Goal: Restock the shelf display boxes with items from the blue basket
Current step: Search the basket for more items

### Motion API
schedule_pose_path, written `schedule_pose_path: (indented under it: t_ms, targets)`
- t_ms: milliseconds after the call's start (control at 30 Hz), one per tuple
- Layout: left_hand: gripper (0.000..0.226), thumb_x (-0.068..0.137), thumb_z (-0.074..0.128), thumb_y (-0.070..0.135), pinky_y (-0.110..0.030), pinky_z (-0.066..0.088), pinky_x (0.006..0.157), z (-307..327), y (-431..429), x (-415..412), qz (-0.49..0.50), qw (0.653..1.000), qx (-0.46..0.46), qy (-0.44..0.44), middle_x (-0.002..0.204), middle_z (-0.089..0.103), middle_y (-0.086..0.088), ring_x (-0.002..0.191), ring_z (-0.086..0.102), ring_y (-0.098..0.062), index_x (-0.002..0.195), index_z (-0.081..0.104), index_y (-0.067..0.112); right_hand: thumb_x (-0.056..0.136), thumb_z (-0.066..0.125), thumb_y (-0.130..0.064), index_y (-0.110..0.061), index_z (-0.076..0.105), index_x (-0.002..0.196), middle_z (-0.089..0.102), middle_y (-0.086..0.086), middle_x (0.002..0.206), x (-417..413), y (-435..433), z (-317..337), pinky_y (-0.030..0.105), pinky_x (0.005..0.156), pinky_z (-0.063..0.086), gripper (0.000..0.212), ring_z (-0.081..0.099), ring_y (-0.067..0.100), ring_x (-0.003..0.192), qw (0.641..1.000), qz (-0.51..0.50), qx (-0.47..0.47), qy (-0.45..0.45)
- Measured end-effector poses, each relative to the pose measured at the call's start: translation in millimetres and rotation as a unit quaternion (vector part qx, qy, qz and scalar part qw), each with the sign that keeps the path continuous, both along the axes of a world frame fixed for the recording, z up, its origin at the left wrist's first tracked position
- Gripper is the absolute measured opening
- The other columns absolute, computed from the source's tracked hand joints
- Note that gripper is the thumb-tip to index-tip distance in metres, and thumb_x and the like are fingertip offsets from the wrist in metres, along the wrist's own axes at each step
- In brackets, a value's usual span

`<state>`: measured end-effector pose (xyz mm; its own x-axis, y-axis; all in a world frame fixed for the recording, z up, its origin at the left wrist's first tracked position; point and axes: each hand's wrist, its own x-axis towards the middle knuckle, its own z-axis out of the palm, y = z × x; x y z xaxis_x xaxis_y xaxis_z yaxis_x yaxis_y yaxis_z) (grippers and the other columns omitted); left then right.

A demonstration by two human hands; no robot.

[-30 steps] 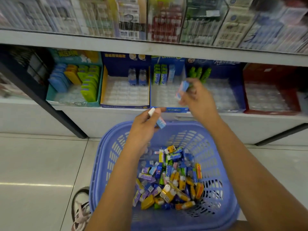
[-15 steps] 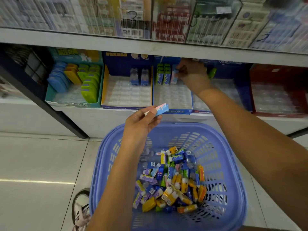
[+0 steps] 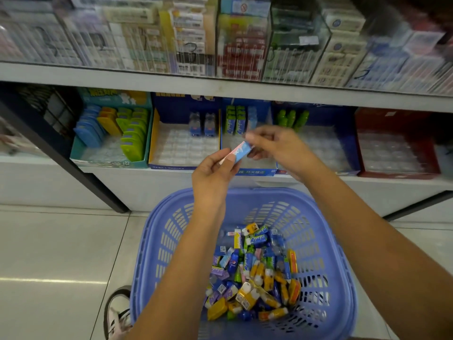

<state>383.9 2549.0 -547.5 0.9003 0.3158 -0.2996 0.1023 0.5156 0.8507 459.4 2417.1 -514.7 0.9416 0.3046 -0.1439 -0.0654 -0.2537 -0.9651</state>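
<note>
A small light-blue and pink item [image 3: 241, 152] is held between both hands in front of the shelf. My left hand [image 3: 213, 175] pinches its lower end and my right hand [image 3: 277, 146] pinches its upper end. Below, the blue basket [image 3: 157, 253] holds several small colourful items [image 3: 255, 273]. Behind the hands, a blue display box [image 3: 256, 171] holds green and blue items at its back. To its left stands a yellow-edged box [image 3: 157, 143] with two blue items [image 3: 202, 123].
A teal box [image 3: 78, 153] with blue, orange and green items is at the left. A blue box with green bottles [image 3: 293, 117] and a red box [image 3: 397, 143] sit to the right. The upper shelf [image 3: 220, 84] carries packaged goods. A shoe [image 3: 117, 312] is beside the basket.
My right hand left its item at the back of the blue display box and came back to my left hand. Both hands now hold the light-blue item my left hand raised.
</note>
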Motion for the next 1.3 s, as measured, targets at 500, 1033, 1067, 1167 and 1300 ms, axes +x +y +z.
schedule_pose_path:
  t_ms: [500, 1033, 1067, 1167, 1300]
  targets:
    - [0.057, 0.099, 0.046, 0.027, -0.025, 0.014, 0.116, -34.3, -0.4, 9.8, -0.267, 0.681, 0.679, -0.072, 0.157, 0.023, -0.003, 0.147, 0.013, -0.020, 0.149, 0.025, 0.012, 0.087, 0.066, -0.012, -0.006, 0.068, 0.108, 0.069, 0.010, 0.109, 67.9, -3.6, -13.6, 0.013, 0.084, 0.041, 0.022, 0.063, 0.020, 0.100, 0.925, -0.072, -0.290, -0.235]
    - [0.043, 0.098, 0.048, 0.022, -0.023, 0.032, 0.107, -42.4, 0.8, -1.6, -0.185, 0.757, 0.611, -0.139, 0.146, 0.043, -0.006, 0.135, 0.038, -0.019, 0.139, 0.045, 0.009, 0.084, 0.069, -0.018, -0.006, 0.067, 0.108, 0.069, 0.008, 0.104, 56.9, -4.5, -12.9, 0.010, 0.075, 0.043, 0.026, 0.063, 0.017, 0.091, 0.926, -0.064, -0.306, -0.212]
    - [0.035, 0.098, 0.049, 0.021, -0.022, 0.039, 0.098, -47.8, 1.0, -6.2, -0.147, 0.776, 0.594, -0.153, 0.135, 0.053, -0.006, 0.123, 0.049, -0.018, 0.131, 0.053, 0.010, 0.084, 0.070, -0.020, -0.009, 0.067, 0.101, 0.068, 0.005, 0.094, 45.8, -6.0, -11.3, 0.009, 0.068, 0.045, 0.021, 0.061, 0.012, 0.080, 0.935, -0.081, -0.279, -0.203]
    - [0.019, 0.098, 0.049, 0.020, -0.029, 0.052, 0.073, -78.5, -4.7, -23.5, -0.155, 0.803, 0.566, -0.105, 0.100, 0.065, -0.006, 0.082, 0.062, -0.018, 0.109, 0.062, 0.013, 0.081, 0.074, -0.029, -0.024, 0.060, 0.073, 0.060, -0.008, 0.064, -0.8, -18.2, -26.5, 0.008, 0.047, 0.044, 0.016, 0.055, -0.003, 0.050, 0.963, -0.054, -0.229, -0.133]
    - [0.028, 0.099, 0.038, 0.012, -0.035, 0.049, 0.070, -146.9, -17.3, -55.9, -0.430, 0.703, 0.563, 0.067, 0.101, 0.065, -0.017, 0.083, 0.062, -0.032, 0.118, 0.059, 0.008, 0.085, 0.067, -0.019, -0.011, 0.070, 0.079, 0.071, 0.001, 0.078, -59.7, -36.3, -100.4, 0.007, 0.052, 0.041, 0.011, 0.061, 0.004, 0.064, 0.922, 0.087, -0.378, 0.023]
